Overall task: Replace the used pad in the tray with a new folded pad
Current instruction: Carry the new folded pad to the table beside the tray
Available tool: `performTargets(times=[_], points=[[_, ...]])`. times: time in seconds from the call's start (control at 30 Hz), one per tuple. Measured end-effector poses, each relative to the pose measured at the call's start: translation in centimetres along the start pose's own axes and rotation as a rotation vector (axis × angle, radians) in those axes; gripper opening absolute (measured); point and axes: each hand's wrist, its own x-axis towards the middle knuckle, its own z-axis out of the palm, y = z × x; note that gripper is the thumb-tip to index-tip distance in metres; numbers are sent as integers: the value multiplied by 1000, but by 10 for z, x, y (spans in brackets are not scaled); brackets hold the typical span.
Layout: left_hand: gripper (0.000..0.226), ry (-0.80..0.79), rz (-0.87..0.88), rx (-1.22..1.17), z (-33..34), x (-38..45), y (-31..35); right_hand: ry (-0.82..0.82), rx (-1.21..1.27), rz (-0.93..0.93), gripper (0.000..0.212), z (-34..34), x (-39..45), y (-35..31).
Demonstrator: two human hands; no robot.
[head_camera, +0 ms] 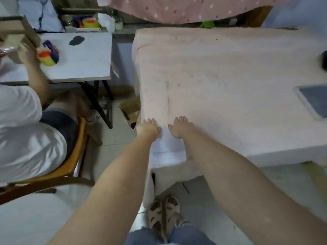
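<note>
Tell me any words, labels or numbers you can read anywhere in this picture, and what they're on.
None can be read.
Tape rolls on the side table: no lettering legible, too blurred.
Cardboard box on the floor: no print visible.
Dark tray on the pink-covered table: no marking visible.
White pad under the left hand and right hand: plain, no text.

Two hands, left (148, 128) and right (180, 127); two tape rolls, at ten o'clock (46, 58) and eleven o'clock (91, 23); one tray (314, 101) at three o'clock.
</note>
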Motion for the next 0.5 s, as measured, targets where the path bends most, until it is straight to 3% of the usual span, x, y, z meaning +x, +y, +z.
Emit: performTargets(times=[0.13, 0.27, 0.5], points=[[49, 52, -71, -28, 11, -7, 0, 73, 77, 117, 52, 18, -7, 1], [42, 16, -234, -291, 27, -14, 6, 0, 230, 257, 53, 37, -8, 1], [55, -123, -408, -587, 50, -17, 14, -106, 436, 410, 61, 57, 0, 7]])
